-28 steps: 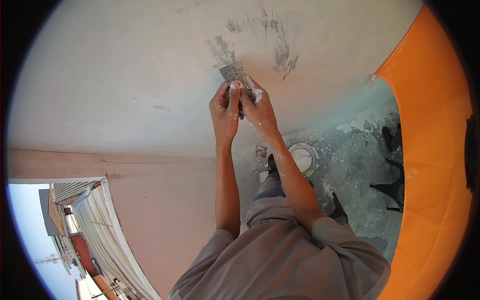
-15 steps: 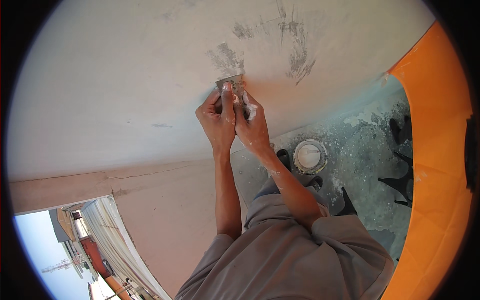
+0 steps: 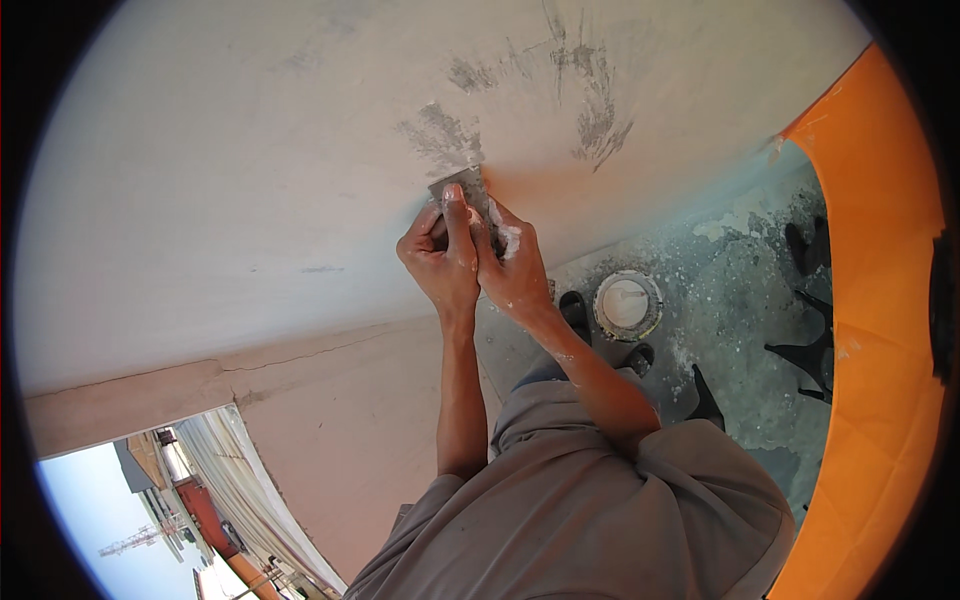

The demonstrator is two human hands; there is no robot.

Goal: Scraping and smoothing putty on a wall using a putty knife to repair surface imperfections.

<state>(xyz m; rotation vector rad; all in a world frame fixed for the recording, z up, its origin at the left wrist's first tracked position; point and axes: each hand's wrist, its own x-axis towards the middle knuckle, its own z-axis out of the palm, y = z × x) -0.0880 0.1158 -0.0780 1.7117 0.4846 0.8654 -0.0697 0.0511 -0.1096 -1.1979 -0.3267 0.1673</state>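
Both my hands grip one flat metal putty knife [image 3: 466, 184], its blade against the pale wall [image 3: 250, 180]. My left hand [image 3: 440, 250] is closed on it, thumb laid along the flat face. Close beside it, my right hand [image 3: 512, 260] is closed on the same tool, with white putty smeared on thumb and fingers. Its handle is hidden behind the fingers. Just above the blade lies a rough grey patch [image 3: 438, 138] on the wall, with more dark streaks [image 3: 598, 105] farther up and right.
A round bucket of white putty [image 3: 627, 305] stands on the splattered floor [image 3: 725, 290], right of my sandalled feet [image 3: 574, 312]. Black chair-like legs [image 3: 805, 352] stand farther right. An orange sheet [image 3: 890, 300] borders the right side. At lower left is an opening to outdoors [image 3: 190, 510].
The view has shifted slightly. My hands and the putty knife have slid a little down the wall, away from the grey patch, both still gripping it.
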